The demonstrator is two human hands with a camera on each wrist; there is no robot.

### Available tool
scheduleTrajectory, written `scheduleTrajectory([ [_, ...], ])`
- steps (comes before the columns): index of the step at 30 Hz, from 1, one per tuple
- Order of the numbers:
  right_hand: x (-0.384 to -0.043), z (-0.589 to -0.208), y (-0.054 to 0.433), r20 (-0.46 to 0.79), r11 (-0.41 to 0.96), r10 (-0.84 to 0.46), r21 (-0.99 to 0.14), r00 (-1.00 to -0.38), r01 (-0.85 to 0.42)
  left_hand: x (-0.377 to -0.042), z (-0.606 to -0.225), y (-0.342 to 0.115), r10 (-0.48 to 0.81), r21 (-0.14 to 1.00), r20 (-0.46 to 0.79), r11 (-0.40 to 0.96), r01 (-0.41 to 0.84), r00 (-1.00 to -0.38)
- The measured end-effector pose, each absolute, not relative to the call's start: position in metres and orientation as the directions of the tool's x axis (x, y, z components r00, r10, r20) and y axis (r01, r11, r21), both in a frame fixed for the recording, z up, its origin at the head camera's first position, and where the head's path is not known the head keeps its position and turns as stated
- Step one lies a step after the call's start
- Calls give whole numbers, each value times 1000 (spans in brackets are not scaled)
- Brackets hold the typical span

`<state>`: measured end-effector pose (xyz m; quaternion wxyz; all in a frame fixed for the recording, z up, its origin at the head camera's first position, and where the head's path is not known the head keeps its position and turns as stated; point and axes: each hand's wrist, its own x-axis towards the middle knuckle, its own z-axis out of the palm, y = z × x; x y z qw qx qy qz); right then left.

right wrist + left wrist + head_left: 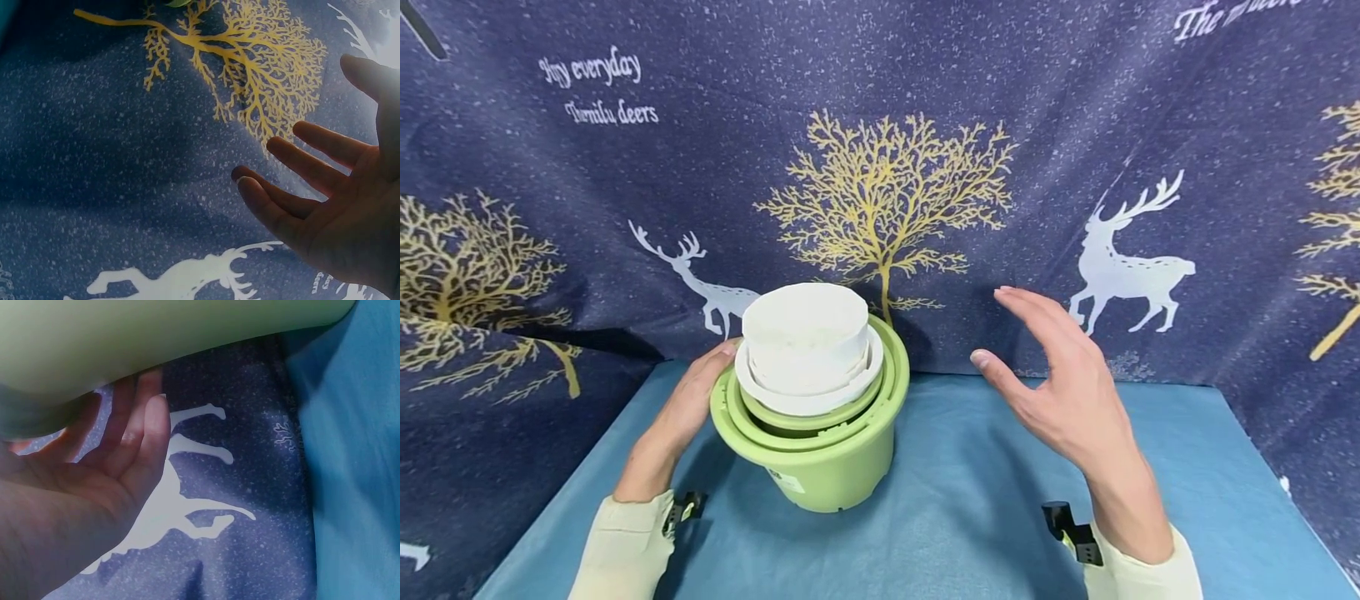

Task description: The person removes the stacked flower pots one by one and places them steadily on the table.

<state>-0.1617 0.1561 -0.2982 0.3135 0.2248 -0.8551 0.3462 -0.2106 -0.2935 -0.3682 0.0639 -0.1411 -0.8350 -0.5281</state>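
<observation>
A stack of nested plant pots stands left of the middle of the table in the head view. Its outer green pot has a small label on its side, and another green rim sits inside. A white pot nests within those, with a white piece rising at the top. My left hand rests along the left side of the stack at the rim; in the left wrist view its fingers lie fairly straight beside the green wall. To the right of the pots, my right hand is raised with fingers spread, holding nothing.
The pots stand on a blue tabletop cloth. Directly behind it hangs a dark blue curtain printed with trees and deer. Each wrist carries a small black camera, such as the right one.
</observation>
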Motion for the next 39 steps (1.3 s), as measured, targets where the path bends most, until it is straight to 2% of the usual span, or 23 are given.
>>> scheduleTrajectory([
  [39,-167,-295,122,713,563,-189,-485,-675,-670,-213,-369,-293,160,868,250,400,294,-955],
])
